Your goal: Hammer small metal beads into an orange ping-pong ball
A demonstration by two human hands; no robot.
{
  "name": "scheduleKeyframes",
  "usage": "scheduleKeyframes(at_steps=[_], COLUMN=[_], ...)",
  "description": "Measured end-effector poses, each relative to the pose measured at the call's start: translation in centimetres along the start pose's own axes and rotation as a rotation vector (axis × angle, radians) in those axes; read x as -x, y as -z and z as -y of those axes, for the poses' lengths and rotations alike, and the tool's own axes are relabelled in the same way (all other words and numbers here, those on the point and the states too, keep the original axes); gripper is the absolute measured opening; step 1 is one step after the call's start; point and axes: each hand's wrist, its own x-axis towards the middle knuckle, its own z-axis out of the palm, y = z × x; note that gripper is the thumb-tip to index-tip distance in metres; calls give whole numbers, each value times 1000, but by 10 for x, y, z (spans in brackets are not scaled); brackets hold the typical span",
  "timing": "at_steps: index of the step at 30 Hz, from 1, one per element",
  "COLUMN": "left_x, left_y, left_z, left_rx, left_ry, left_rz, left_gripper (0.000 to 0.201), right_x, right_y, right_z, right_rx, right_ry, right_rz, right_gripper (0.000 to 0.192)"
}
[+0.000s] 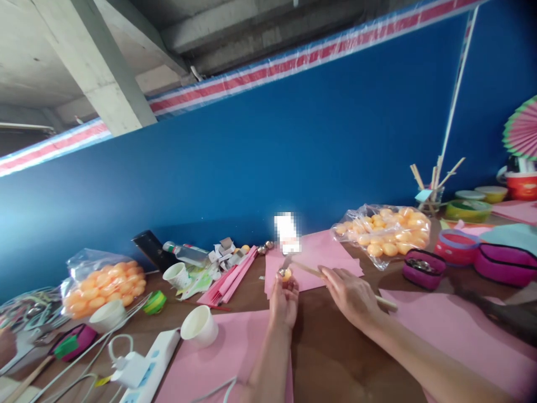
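Observation:
My left hand (284,302) is raised over the brown table, fingers curled around a small orange ball (287,275) with something silvery on its upper side. My right hand (350,296) grips a wooden stick (308,268), whose lower end sticks out behind the palm. The stick's greyish tip (287,259) is close to the top of the ball; I cannot tell whether they touch. Behind both hands lie pink paper sheets (319,252), with a bright blurred patch over their far edge. Two small silvery balls (265,247) sit left of the sheets.
Clear bags of orange balls stand at left (107,285) and right (390,232). A white cup (199,326) and a white power strip (157,355) with cables are left of my left arm. Purple containers (423,268) are at the right. A blue partition (272,151) rises behind.

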Motion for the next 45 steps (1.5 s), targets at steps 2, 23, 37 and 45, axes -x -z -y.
scheduleKeyframes(at_steps=[2, 23, 37, 45], left_x=[1, 4, 4, 3], left_y=[-1, 0, 0, -2], left_z=[-1, 2, 4, 1], left_rx=[-1, -36, -113, -36], left_ry=[5, -68, -153, -106], left_rz=[4, 69, 90, 28], left_gripper=[14, 22, 29, 10], right_x=[0, -1, 0, 0], right_y=[0, 3, 0, 2], right_z=[-1, -1, 1, 0], right_rx=[-10, 10, 25, 3], right_ry=[-15, 32, 33, 29], right_rz=[-1, -35, -53, -55], right_gripper=[27, 25, 26, 27])
